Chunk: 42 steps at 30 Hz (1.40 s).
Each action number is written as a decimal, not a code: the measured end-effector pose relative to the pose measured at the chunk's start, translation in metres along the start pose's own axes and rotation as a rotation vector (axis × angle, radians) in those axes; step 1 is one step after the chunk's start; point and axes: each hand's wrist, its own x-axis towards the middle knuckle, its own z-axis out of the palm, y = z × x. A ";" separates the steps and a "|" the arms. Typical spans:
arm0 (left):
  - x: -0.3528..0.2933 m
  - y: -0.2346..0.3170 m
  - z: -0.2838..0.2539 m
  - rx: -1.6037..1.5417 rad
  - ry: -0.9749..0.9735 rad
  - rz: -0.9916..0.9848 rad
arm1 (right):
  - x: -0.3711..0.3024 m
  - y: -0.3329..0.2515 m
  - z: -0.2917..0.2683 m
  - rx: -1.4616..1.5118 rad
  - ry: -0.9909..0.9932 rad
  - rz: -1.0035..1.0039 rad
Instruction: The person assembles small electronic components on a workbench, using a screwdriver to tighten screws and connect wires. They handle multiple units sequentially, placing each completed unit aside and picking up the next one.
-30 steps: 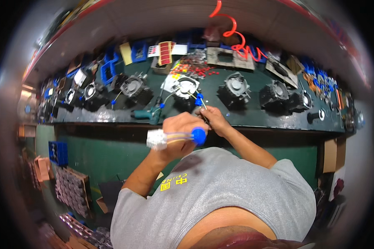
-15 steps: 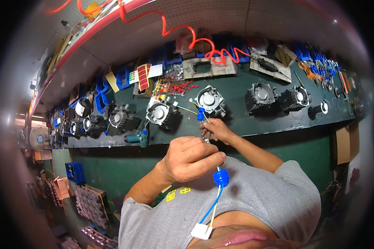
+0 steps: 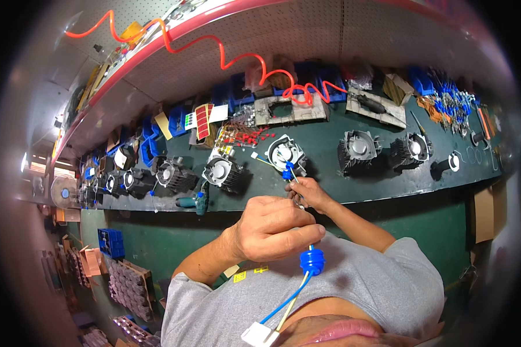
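Note:
My left hand (image 3: 279, 228) is closed in front of my chest on a wire lead. From under its fingers hang a blue rubber grommet (image 3: 312, 262), blue and pale yellow wires, and a white plug connector (image 3: 260, 333). Just beyond, my right hand (image 3: 310, 194) pinches another wire lead. That lead's blue grommet (image 3: 287, 169) rests by the near rim of a round metal motor housing (image 3: 285, 153), and its small white connector (image 3: 255, 155) lies left of the housing. Small metal bits show between my hands, too small to name.
More finned housings stand to the left (image 3: 223, 173) and right (image 3: 359, 149). A teal power driver (image 3: 200, 202) lies at the bench's front edge. Blue bins (image 3: 150, 151) and a pile of blue-grommet leads (image 3: 451, 101) line the back. A red coiled hose (image 3: 237, 62) hangs above.
The view has shifted slightly. Both hands sit a little farther right of the near housing, still holding the leads. The hanging white connector has swung down and left.

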 end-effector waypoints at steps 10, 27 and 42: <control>-0.002 -0.004 -0.019 -0.111 -0.037 0.068 | 0.001 0.005 0.010 -0.009 0.065 -0.061; -0.079 -0.091 -0.033 -0.500 0.829 -0.570 | 0.023 -0.064 0.044 0.544 -0.009 -0.097; -0.185 -0.155 0.002 -0.822 1.131 -1.005 | 0.051 -0.076 0.075 0.452 0.296 -0.156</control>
